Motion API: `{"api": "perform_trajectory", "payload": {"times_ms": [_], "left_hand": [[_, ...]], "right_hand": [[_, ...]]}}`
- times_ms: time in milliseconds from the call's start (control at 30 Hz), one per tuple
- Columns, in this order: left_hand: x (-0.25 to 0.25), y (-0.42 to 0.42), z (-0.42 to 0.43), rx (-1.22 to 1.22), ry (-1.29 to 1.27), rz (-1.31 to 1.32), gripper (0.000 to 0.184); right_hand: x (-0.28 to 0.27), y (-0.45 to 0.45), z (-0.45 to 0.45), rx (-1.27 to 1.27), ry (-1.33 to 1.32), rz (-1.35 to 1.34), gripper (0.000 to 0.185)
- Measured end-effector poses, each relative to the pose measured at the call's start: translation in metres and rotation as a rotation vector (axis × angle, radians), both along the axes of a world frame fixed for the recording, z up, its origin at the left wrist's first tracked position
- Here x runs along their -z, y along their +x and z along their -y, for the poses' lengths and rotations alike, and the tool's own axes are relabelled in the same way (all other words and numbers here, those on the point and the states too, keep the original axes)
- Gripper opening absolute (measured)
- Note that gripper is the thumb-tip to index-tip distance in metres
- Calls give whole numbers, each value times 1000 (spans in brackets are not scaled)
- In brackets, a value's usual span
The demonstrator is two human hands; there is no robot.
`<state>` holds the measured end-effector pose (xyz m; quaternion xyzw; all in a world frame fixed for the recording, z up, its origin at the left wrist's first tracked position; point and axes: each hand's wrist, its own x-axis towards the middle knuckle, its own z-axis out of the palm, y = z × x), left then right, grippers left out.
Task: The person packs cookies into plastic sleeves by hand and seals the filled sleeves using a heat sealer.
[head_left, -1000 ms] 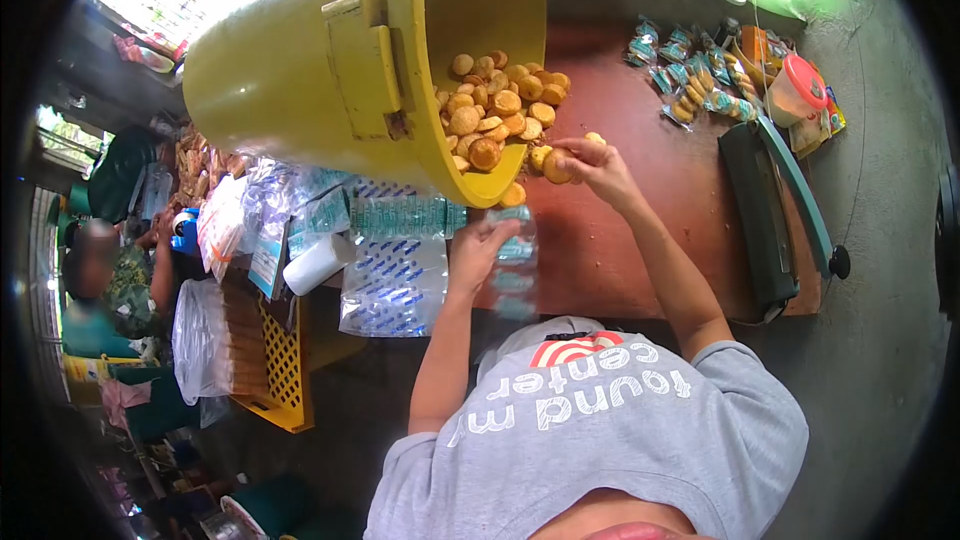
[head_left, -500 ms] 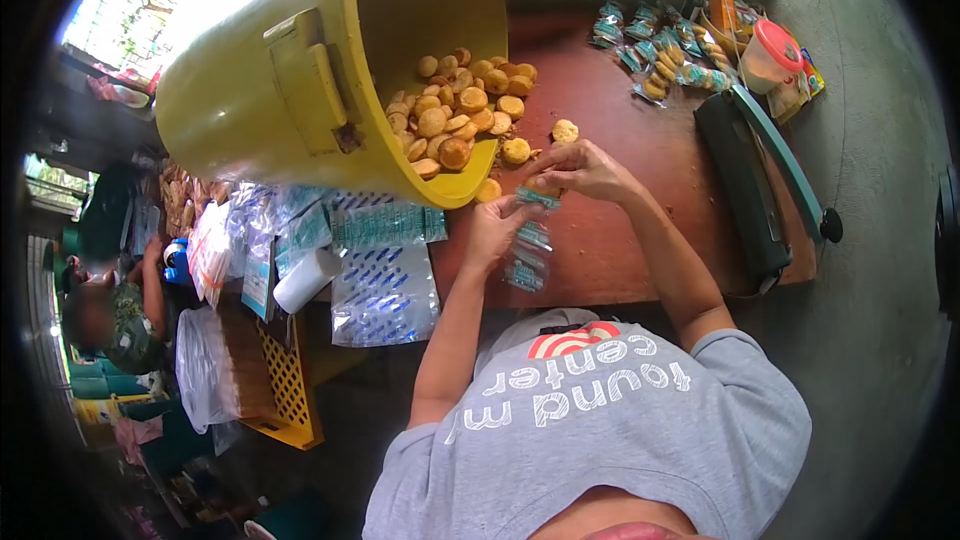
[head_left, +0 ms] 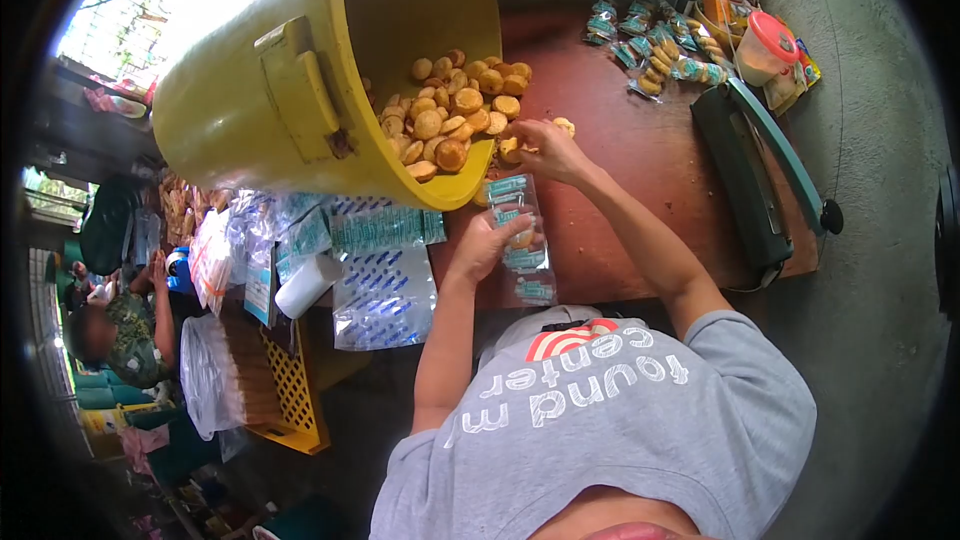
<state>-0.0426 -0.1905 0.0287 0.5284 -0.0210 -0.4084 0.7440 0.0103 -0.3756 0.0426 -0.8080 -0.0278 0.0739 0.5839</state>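
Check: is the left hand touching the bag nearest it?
Touching. The head view shows the left hand gripping the bag at its side, with no gap between them.

Viewing remotely, I'm seeing a small biscuit-packing workshop: a tipped yellow drum (head_left: 235, 115) is holding loose biscuits (head_left: 467, 101), a lever sealer (head_left: 740, 185) is standing near filled packets (head_left: 657, 65), printed bags (head_left: 385, 295) are lying alongside.

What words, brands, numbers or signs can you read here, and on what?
"found m", with what follows unclear: grey shirt, upside down.
"center": same shirt, upside down.
Teal print on the wrapper in the left hand: too small to read.
Teal print on the filled packets: too small.
Blue print on the clear bag: too small.
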Motion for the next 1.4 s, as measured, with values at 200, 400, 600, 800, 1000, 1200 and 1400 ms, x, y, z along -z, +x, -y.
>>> {"api": "perform_trajectory", "payload": {"times_ms": [200,400,600,800,1000,1200,1400], "left_hand": [[-2,4,2,-47,-46,36,40],[-9,7,9,-28,56,145,45],[-19,13,17,9,105,199,40],[3,10,8,5,-95,11,40],[-2,-16,-18,-9,-152,-157,41],[-1,-34,-48,-101,20,-118,51],[-3,-26,-34,-60,104,55,57]], "right_hand": [[44,28,6,13,-310,555,13],[-16,10,27,-27,272,185,14],[-37,-14,26,-394,60,73,9],[-17,-22,13,-429,-70,205,17],[33,4,-12,-123,76,-7,24],[43,-32,-57,68,-494,524,46],[59,-15,-21,31,-282,547,29]]}}
